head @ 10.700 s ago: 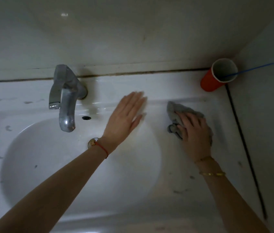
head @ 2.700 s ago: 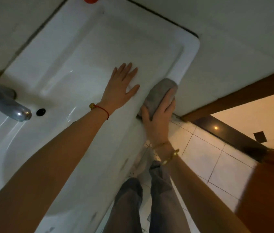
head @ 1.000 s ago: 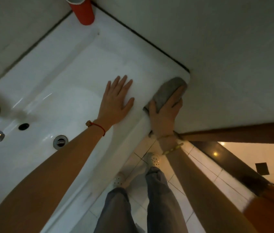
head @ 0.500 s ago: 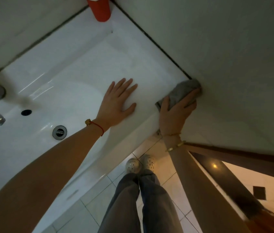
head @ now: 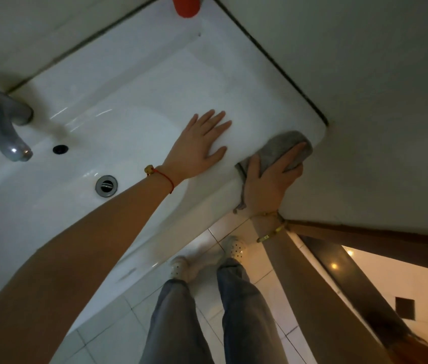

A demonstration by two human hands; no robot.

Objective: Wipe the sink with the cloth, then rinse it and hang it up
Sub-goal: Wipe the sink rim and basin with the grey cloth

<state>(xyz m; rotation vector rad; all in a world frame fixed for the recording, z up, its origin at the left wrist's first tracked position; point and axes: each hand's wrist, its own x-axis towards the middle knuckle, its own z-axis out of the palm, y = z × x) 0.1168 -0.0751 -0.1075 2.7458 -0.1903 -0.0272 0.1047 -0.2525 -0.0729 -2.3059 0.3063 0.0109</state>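
The white sink (head: 234, 82) fills the left and middle of the head view. A grey cloth (head: 277, 148) lies over its front right corner, close to the wall. My right hand (head: 268, 185) presses the cloth against the sink's front edge, thumb to the left and fingers spread over the cloth. My left hand (head: 199, 148) rests flat, fingers straight, on the sink's right ledge just left of the cloth. It holds nothing.
A grey metal tap (head: 5, 127) stands at the far left, with the overflow hole (head: 60, 149) and the drain (head: 106, 185) in the basin. A red cup (head: 186, 7) stands at the back right corner. The wall closes the right side. My legs stand on the tiled floor below.
My right hand has slid the cloth along the front edge to the corner by the wall. The left hand has stayed flat on the ledge. The view has shifted.
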